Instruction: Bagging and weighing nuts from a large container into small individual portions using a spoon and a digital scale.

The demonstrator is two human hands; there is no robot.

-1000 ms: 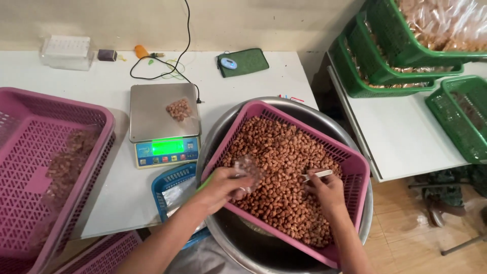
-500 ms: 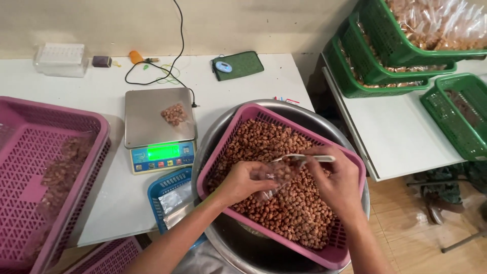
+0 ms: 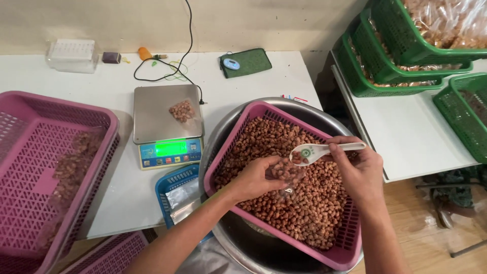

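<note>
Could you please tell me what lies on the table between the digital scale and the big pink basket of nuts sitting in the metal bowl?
In the head view, only bare white table separates the scale from the metal bowl holding the pink basket.

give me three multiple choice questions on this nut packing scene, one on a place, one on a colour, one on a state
1. Where does the small bag of nuts that no hand holds lie?
A. on the steel plate of the scale
B. in the blue basket
C. on the green pouch

2. What colour is the basket that holds the loose nuts?
A. green
B. pink
C. white

3. How is the white spoon in the right hand placed?
A. lying flat on the table
B. buried in the nuts
C. held at the mouth of the clear bag that the left hand holds

Answers: 1 A, the bag rests on the scale above its lit green display. 2 B, its latticed wall is pink and it sits in a steel basin. 3 C, the spoon's bowl is over the bag's opening, above the nuts.
</note>
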